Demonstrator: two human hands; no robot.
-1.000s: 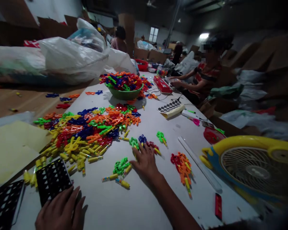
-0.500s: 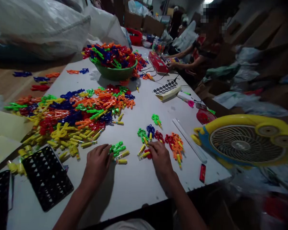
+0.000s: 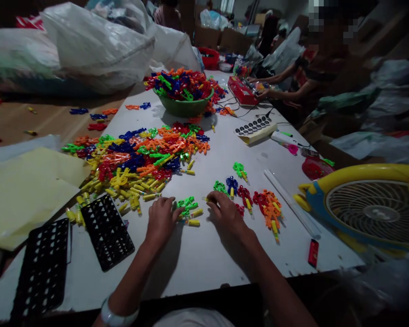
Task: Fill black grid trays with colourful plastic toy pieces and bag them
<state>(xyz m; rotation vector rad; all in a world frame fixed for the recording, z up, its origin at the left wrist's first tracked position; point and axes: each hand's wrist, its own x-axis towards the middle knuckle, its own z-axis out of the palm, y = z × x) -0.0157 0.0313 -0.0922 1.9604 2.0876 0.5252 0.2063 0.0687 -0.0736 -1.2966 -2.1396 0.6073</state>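
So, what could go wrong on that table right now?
The green bowl is heaped above its rim, so pieces might spill if it's bumped. The small yellow tubes near the left hand lie loose and could perhaps roll. The little red object sits near the table's edge and may get knocked off.

The left forearm [image 3: 134, 274] wears a pale bangle [image 3: 118, 315] (smooth, fairly broad), and the visible clothing [image 3: 192, 319] is whitish.
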